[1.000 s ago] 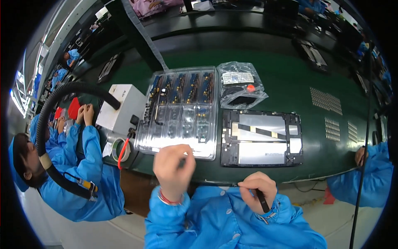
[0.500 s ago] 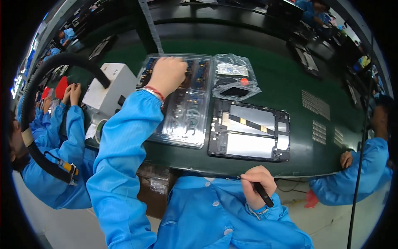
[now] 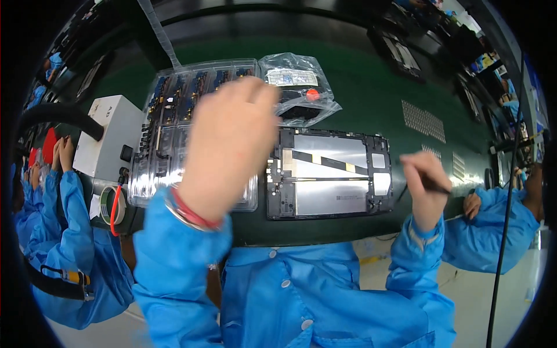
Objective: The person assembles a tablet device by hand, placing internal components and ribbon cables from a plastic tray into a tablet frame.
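Observation:
My left hand [image 3: 232, 139], smeared by motion, hangs over the right part of a clear plastic tray [image 3: 250, 200]. Its fingertips are hidden beneath it, so anything in them does not show. Small circuit boards with blue and orange parts [image 3: 194, 90] lie in the tray's compartments. Just right of the tray lies an opened tablet [image 3: 331, 200], its silver inner plates and black frame facing up. Past the tablet's right edge, my right hand [image 3: 426, 188] is closed on slim black tweezers [image 3: 436, 188], whose thin end points down toward the tablet.
Behind the tablet lies a clear bag [image 3: 296, 69] with a label and a red dot. A white box [image 3: 110, 130], a roll of tape [image 3: 112, 204] and a black flexible hose [image 3: 64, 116] stand left. Sheets of small pieces [image 3: 423, 120] lie right. Co-workers sit on both sides.
My left hand has come back from the tray's far part toward the tablet. My right hand has risen from the table's front edge to the tablet's right side. The view has shifted.

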Tool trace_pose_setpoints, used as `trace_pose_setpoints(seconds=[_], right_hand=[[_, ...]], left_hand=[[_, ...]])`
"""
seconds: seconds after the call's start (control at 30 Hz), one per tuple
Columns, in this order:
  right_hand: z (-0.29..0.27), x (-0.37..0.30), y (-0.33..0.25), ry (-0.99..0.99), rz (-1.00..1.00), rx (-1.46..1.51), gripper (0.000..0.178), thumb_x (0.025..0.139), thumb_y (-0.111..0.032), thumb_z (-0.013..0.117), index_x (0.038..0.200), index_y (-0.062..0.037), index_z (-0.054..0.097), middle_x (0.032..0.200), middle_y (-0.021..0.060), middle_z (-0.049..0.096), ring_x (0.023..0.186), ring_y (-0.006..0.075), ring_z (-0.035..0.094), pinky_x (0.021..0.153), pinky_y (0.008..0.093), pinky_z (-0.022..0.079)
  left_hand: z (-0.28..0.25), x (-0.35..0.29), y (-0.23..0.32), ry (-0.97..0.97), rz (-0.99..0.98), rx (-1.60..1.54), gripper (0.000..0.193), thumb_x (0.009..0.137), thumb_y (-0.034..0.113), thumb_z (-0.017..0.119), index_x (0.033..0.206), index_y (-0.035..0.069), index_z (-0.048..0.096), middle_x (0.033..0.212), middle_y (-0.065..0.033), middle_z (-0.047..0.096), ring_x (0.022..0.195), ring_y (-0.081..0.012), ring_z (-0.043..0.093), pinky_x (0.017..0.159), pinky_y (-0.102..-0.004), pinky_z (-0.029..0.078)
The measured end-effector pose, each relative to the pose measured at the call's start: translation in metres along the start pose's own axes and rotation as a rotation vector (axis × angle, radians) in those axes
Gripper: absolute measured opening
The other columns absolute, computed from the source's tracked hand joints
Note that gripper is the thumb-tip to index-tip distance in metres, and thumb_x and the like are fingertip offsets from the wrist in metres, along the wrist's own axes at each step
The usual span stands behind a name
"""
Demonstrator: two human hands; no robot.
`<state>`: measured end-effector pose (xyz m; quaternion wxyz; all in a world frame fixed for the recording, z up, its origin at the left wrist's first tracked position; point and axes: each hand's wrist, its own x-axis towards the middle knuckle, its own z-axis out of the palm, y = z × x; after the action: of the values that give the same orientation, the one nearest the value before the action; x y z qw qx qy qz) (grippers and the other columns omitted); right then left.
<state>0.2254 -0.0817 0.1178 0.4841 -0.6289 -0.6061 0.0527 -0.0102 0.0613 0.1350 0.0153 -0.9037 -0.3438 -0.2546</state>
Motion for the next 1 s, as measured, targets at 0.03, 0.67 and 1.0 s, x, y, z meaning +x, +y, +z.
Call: trace_pose_setpoints(seconds=[0.03,0.67,1.0], right_hand=[[0.004,0.013,0.004,-0.036,0.012,-0.058,0.014,0.067,0.006,0.058,0.078,-0.0010,0.062,0.069,0.0049,0.054,0.057,0.0093,0.047,0.049,0.0178,0.035],[0.079,0.037,0.052,-0.370,-0.424,-0.515,0.025,0.060,-0.006,0.062,0.085,-0.0073,0.061,0.075,0.0025,0.054,0.055,0.0192,0.053,0.050,0.0284,0.044],[0.074,0.044,0.042,-0.446,-0.153,-0.366,0.019,0.062,-0.010,0.062,0.080,-0.0053,0.061,0.079,0.0037,0.053,0.062,0.0235,0.057,0.054,0.0313,0.046]], left_hand=[[0.005,-0.001,0.015,0.051,0.000,-0.162,0.019,0.071,0.008,0.058,0.088,0.002,0.054,0.084,-0.0119,0.055,0.077,-0.0295,0.054,0.066,-0.0351,0.044],[0.103,-0.010,0.050,0.058,-0.149,-0.314,0.037,0.071,0.001,0.045,0.107,-0.005,0.048,0.097,-0.0132,0.053,0.093,-0.0258,0.049,0.082,-0.0353,0.037],[0.106,-0.004,0.052,0.052,-0.128,-0.436,0.048,0.068,0.000,0.051,0.115,-0.001,0.044,0.098,-0.0109,0.053,0.094,-0.0245,0.049,0.083,-0.0354,0.036]])
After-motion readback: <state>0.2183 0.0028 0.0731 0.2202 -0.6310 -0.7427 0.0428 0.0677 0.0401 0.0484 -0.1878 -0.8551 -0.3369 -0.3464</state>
